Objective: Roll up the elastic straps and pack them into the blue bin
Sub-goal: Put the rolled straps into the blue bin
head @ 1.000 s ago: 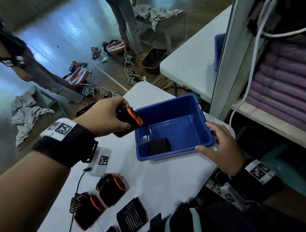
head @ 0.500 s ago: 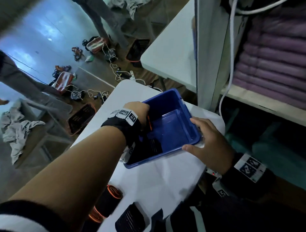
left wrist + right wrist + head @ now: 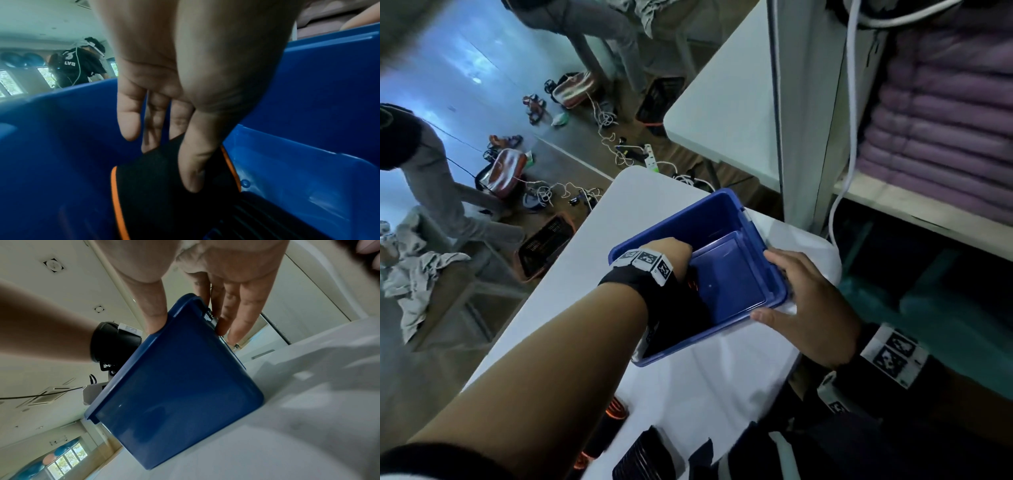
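The blue bin [image 3: 743,219] stands on the white table [image 3: 571,274]. My left hand [image 3: 671,255] reaches down inside its left end. In the left wrist view, thumb and fingers [image 3: 191,170] pinch a rolled black strap with orange edges [image 3: 154,186] just above the bin floor, beside a ribbed black strap [image 3: 257,219] lying there. My right hand [image 3: 791,294] grips the bin's right rim, thumb [image 3: 156,318] on one side and fingers [image 3: 236,313] on the other. Other rolled straps [image 3: 616,409] and a ribbed one [image 3: 643,459] lie on the table near me.
A shelf unit with stacked purple padded cloth [image 3: 945,120] and a hanging white cable [image 3: 852,102] stands close behind the bin. A second white table [image 3: 722,85] is beyond. People, baskets and cables are on the floor at left. The table's edge runs just right of the bin.
My left hand went from beside the bin's left rim down into the bin with the rolled strap. My right hand stayed on the rim. The head view tilted closer.
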Demonstrator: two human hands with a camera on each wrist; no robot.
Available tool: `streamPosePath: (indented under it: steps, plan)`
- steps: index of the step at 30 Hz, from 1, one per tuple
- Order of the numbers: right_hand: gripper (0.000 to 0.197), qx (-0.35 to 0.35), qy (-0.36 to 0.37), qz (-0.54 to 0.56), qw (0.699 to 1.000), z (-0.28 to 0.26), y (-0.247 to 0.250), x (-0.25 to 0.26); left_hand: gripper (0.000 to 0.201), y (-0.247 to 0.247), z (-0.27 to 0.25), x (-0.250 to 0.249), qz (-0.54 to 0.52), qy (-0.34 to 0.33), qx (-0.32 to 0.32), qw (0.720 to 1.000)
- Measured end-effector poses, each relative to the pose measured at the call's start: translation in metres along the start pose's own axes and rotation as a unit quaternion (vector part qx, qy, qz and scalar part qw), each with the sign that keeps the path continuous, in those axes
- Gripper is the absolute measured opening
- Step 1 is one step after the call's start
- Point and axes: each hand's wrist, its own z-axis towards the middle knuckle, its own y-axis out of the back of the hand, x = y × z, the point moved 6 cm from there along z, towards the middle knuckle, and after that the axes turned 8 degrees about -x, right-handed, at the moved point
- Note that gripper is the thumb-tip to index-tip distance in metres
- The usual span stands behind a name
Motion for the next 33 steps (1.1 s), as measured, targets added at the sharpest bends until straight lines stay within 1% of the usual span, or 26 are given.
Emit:
streamPosePath:
  steps: [2,5,7,9,12,13,15,17,19,20,22,23,24,26,28,30,33]
  plan:
    - [0.089,0.003,0.003,0.001,1.000,0.001,0.000,-0.001,0.039,-0.005,-0.001,-0.002,-0.005,0.011,0.013,1.000]
    - [0.088,0.008,0.005,0.007,1.000,0.003,-0.002,-0.003,0.032,-0.008,0.000,0.002,-0.012,0.029,0.025,0.999]
    - [0.087,0.012,0.005,0.016,1.000,0.005,-0.004,-0.004,0.026,-0.003,-0.005,0.006,-0.028,0.032,0.021,0.999]
    - [0.088,0.024,0.002,0.025,0.999,0.007,-0.008,-0.004,0.028,0.005,-0.016,0.010,-0.045,0.036,-0.001,0.998]
    - [0.089,0.049,0.008,0.021,0.999,0.012,-0.019,-0.001,0.043,0.026,-0.051,0.024,-0.090,0.041,-0.077,0.992]
    - [0.090,0.057,0.013,0.018,0.998,0.013,-0.023,0.000,0.045,0.034,-0.066,0.032,-0.121,0.045,-0.104,0.986]
    - [0.090,0.073,0.024,0.013,0.997,0.016,-0.032,0.003,0.038,0.043,-0.103,0.056,-0.193,0.070,-0.157,0.966]
    - [0.090,0.084,0.035,0.001,0.996,0.019,-0.041,0.007,0.025,0.036,-0.146,0.090,-0.254,0.120,-0.200,0.939]
    - [0.088,0.101,0.043,-0.008,0.994,0.021,-0.051,0.011,0.020,0.009,-0.186,0.123,-0.299,0.187,-0.219,0.910]
    - [0.087,0.112,0.047,-0.011,0.993,0.022,-0.056,0.014,0.020,-0.013,-0.204,0.136,-0.315,0.225,-0.213,0.897]
    - [0.085,0.130,0.056,-0.017,0.990,0.024,-0.066,0.019,0.027,-0.066,-0.232,0.156,-0.325,0.294,-0.170,0.883]
    - [0.085,0.138,0.059,-0.019,0.989,0.025,-0.071,0.022,0.035,-0.092,-0.242,0.159,-0.321,0.316,-0.138,0.882]
    - [0.085,0.145,0.060,-0.021,0.987,0.026,-0.075,0.025,0.047,-0.115,-0.248,0.159,-0.310,0.324,-0.104,0.888]
    - [0.084,0.156,0.060,-0.021,0.986,0.027,-0.083,0.030,0.069,-0.149,-0.254,0.150,-0.279,0.308,-0.052,0.908]
    - [0.083,0.165,0.057,-0.024,0.984,0.027,-0.088,0.032,0.084,-0.168,-0.251,0.138,-0.256,0.286,-0.028,0.923]
    - [0.082,0.170,0.051,-0.020,0.984,0.027,-0.091,0.033,0.086,-0.181,-0.244,0.128,-0.246,0.269,-0.015,0.931]
    - [0.081,0.175,0.049,-0.017,0.983,0.027,-0.091,0.032,0.082,-0.197,-0.235,0.122,-0.240,0.258,0.002,0.936]
